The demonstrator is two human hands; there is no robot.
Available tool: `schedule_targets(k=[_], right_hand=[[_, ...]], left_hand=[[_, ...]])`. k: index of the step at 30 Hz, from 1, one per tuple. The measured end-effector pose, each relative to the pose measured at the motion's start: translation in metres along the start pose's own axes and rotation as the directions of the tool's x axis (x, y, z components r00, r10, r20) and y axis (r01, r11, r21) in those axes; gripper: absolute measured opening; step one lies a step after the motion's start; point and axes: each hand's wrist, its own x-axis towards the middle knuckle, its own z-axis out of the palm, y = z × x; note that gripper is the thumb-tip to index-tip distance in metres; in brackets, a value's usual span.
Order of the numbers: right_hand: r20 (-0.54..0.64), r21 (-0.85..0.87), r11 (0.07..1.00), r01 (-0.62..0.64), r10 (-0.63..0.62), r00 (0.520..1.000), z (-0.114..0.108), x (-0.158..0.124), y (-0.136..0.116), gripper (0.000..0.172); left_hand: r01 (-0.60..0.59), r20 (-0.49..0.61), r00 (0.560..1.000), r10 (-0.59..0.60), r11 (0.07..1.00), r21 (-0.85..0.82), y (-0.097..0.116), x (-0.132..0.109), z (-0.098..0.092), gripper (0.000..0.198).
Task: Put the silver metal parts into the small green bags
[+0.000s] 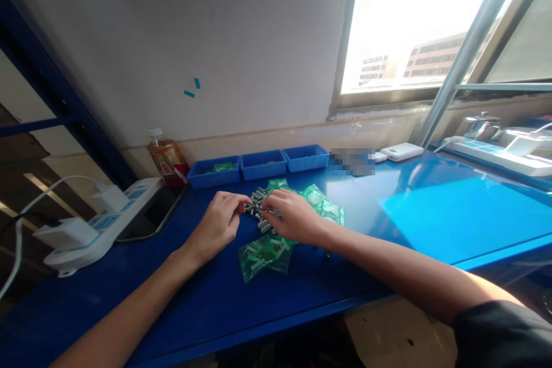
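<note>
A loose pile of small grey metal cylinders [264,225] lies on the blue table between my hands. My left hand [222,215] is at the pile's left edge, its thumb and fingertips drawn together; whatever they pinch is too small to make out. Over the pile's right side, my right hand [288,213] is curled with its fingertips down among the cylinders, and what it grips is hidden. Green plastic bags [263,256] holding similar pieces lie in front of the pile. More green bags [325,204] sit behind and to the right of my right hand.
Three blue bins [263,164] line the wall; the left one contains green bags. At left are a drink bottle [166,158], a phone [150,215] and a white power strip [106,224] with chargers. A white box [402,152] and another power strip [500,155] are at right.
</note>
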Motion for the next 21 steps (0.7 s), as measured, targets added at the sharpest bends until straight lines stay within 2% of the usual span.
schedule_targets(k=[7, 11, 16, 21], right_hand=[[0.016, 0.000, 1.000, 0.019, -0.019, 1.000, 0.000, 0.000, 0.000, 0.011], [0.027, 0.002, 1.000, 0.031, -0.031, 0.999, 0.000, 0.001, -0.002, 0.011], [0.019, 0.002, 0.999, 0.033, -0.033, 0.999, 0.000, 0.001, -0.003, 0.015], [-0.011, 0.022, 0.999, 0.029, -0.029, 1.000, 0.000, 0.002, -0.003, 0.020]], left_hand=[[-0.072, 0.079, 0.994, 0.080, 0.993, -0.098, 0.007, 0.001, -0.005, 0.021], [-0.118, 0.118, 0.985, 0.124, 0.992, -0.050, 0.008, 0.001, -0.008, 0.022], [-0.086, 0.051, 0.995, 0.088, 0.996, -0.037, 0.008, -0.002, -0.007, 0.040], [-0.034, -0.004, 0.999, 0.033, 0.997, -0.075, 0.015, -0.004, -0.003, 0.023]])
